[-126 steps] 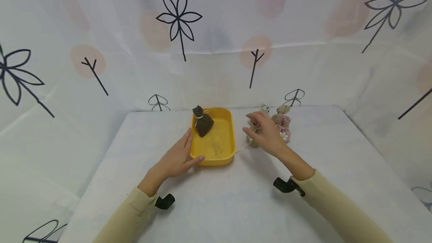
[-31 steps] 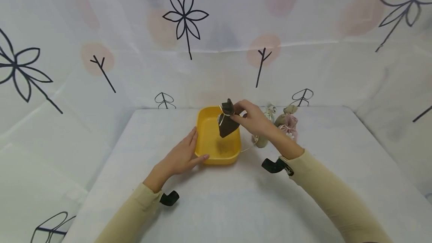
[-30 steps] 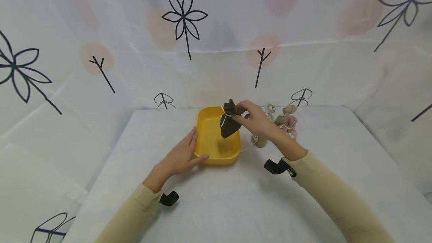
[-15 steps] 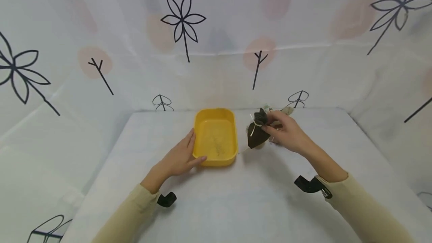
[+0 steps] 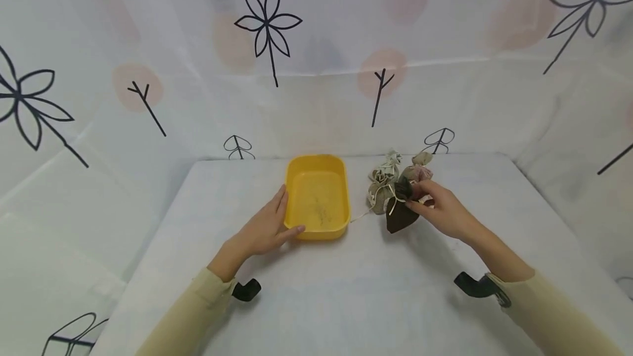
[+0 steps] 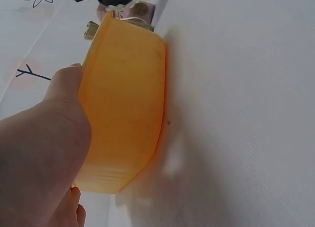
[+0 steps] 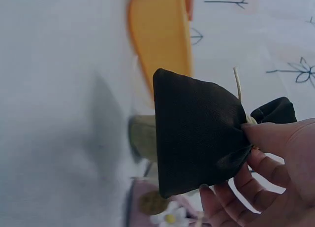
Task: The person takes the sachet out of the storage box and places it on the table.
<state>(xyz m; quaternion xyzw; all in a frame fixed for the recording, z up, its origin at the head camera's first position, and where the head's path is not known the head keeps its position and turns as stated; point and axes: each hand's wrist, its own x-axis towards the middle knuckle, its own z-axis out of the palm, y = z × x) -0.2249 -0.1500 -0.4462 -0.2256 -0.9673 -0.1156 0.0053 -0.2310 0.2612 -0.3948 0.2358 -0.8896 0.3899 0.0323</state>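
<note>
A dark drawstring pouch (image 5: 400, 215) with a pale cord round its neck hangs from my right hand (image 5: 441, 211), whose thumb and fingers pinch it by the neck. The right wrist view shows the dark pouch (image 7: 199, 133) raised over the table, its shadow on the cloth. My left hand (image 5: 263, 226) lies along the left side of a yellow plastic tray (image 5: 316, 233), fingers stretched against its wall and thumb at the near corner. The tray holds nothing but some dark marks on its floor. In the left wrist view the tray's side wall (image 6: 125, 94) stands beside the hand.
Just behind the dark pouch, several small cloth pouches stand clustered: a greenish-beige pouch (image 5: 378, 196), a pale patterned pouch (image 5: 388, 166) and a pink one (image 5: 419, 173). A thin cord (image 5: 362, 216) trails toward the tray. A printed cloth backdrop (image 5: 316, 98) rises behind the white table (image 5: 316, 301).
My right hand has taken the dark pouch out of the tray and carried it right, to the front of the other pouches. The left hand stays at the tray.
</note>
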